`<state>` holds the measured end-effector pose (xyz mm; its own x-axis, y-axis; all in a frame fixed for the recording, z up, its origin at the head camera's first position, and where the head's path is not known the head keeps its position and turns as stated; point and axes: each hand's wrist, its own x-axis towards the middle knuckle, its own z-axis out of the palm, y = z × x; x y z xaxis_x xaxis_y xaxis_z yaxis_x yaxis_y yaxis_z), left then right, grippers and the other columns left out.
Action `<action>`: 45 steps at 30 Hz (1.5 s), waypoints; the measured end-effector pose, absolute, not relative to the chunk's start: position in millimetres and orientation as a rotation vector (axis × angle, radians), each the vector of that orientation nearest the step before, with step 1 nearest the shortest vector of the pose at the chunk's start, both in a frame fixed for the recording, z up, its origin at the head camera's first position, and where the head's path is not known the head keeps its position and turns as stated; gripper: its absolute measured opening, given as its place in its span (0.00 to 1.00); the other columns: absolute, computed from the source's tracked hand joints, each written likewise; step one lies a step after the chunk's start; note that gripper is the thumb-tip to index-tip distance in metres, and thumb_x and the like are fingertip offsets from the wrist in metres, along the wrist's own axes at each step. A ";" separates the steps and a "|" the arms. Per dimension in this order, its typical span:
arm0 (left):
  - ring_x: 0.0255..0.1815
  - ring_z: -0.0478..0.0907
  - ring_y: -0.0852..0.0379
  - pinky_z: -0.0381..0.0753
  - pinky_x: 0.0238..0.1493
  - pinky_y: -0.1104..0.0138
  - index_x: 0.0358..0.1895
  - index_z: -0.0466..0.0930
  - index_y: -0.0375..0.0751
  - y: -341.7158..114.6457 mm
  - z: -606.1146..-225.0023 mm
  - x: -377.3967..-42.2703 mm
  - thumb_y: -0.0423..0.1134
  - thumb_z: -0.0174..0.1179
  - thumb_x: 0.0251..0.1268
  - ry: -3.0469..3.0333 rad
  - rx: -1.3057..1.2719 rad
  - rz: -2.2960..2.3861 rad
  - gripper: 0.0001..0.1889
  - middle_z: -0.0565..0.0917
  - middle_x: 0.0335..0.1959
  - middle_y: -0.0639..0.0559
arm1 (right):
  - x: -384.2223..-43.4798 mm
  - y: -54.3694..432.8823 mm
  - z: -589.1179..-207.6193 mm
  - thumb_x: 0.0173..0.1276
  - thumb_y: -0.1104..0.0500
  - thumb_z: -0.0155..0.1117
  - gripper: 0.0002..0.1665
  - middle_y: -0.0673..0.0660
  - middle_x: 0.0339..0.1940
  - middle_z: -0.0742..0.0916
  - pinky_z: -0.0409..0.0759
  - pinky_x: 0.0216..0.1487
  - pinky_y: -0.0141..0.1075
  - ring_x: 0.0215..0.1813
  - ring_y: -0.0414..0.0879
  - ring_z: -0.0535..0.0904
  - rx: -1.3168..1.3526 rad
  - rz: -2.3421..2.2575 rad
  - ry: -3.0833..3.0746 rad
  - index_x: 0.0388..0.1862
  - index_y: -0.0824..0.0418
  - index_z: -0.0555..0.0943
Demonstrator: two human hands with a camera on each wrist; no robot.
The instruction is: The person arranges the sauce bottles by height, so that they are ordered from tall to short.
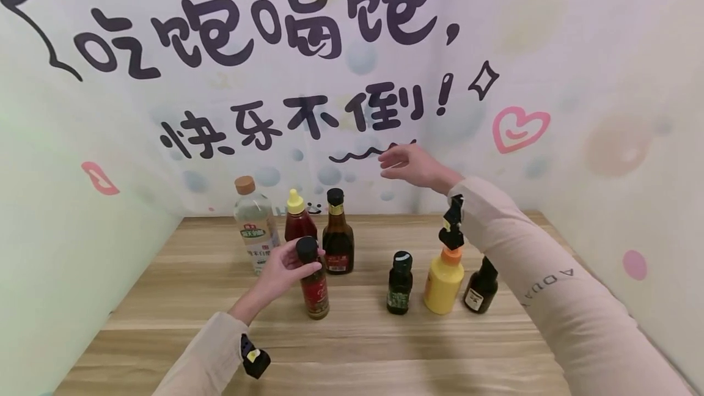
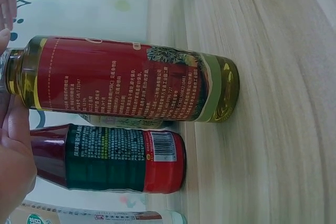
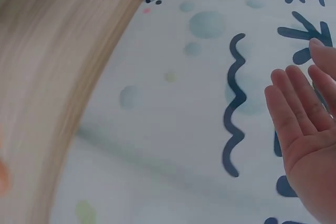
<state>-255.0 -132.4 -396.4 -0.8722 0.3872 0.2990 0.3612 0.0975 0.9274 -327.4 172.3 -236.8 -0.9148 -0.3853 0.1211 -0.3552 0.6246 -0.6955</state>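
My left hand [image 1: 283, 274] has its thumb and fingers around the neck of a slim oil bottle [image 1: 316, 292] with a black cap and red label. In the left wrist view the oil bottle [image 2: 131, 80] shows printed text and yellowish liquid near its base. Whether its base touches the table I cannot tell. Just behind it stand a sauce bottle with a yellow nozzle [image 1: 297, 223] and a dark bottle with a black cap [image 1: 338, 240]. My right hand [image 1: 409, 165] is raised before the wall, above the table's back edge, fingers extended and holding nothing; its palm [image 3: 310, 156] shows in the right wrist view.
A clear bottle with an orange cap [image 1: 255, 225] stands at the back left of the wooden table [image 1: 352, 353]. To the right are a small dark bottle [image 1: 399, 283], a yellow bottle [image 1: 443, 283] and another dark bottle [image 1: 481, 289], partly under the right sleeve. A lettered backdrop [image 1: 352, 182] rises behind.
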 end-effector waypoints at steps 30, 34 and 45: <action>0.55 0.86 0.50 0.82 0.54 0.73 0.59 0.76 0.18 -133.6 -394.4 -253.7 0.25 0.64 0.70 2.351 0.744 1.905 0.18 0.84 0.55 0.25 | -276.7 256.8 -307.0 0.81 0.58 0.59 0.27 0.73 0.65 0.82 0.79 0.66 0.54 0.65 0.65 0.80 -0.507 -1.331 2.567 0.70 0.76 0.72; 0.56 0.86 0.44 0.82 0.54 0.72 0.60 0.75 0.17 -130.7 -393.3 -253.5 0.26 0.64 0.70 2.344 0.736 1.899 0.20 0.84 0.55 0.26 | -266.8 259.7 -312.7 0.83 0.56 0.57 0.29 0.73 0.67 0.81 0.78 0.67 0.54 0.67 0.66 0.79 -0.512 -1.330 2.533 0.72 0.75 0.71; 0.49 0.83 0.71 0.81 0.54 0.74 0.58 0.76 0.19 -132.7 -395.3 -254.3 0.25 0.64 0.70 2.338 0.755 1.925 0.18 0.84 0.54 0.25 | -251.1 275.8 -319.8 0.80 0.55 0.61 0.33 0.72 0.70 0.78 0.77 0.68 0.54 0.70 0.65 0.76 -0.591 -1.284 2.479 0.74 0.75 0.69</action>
<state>-254.3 -132.7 -395.3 -0.8829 0.3747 0.2830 0.3497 0.1226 0.9288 -251.1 275.8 -319.8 -0.8748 -0.4802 -0.0640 -0.2247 0.5193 -0.8246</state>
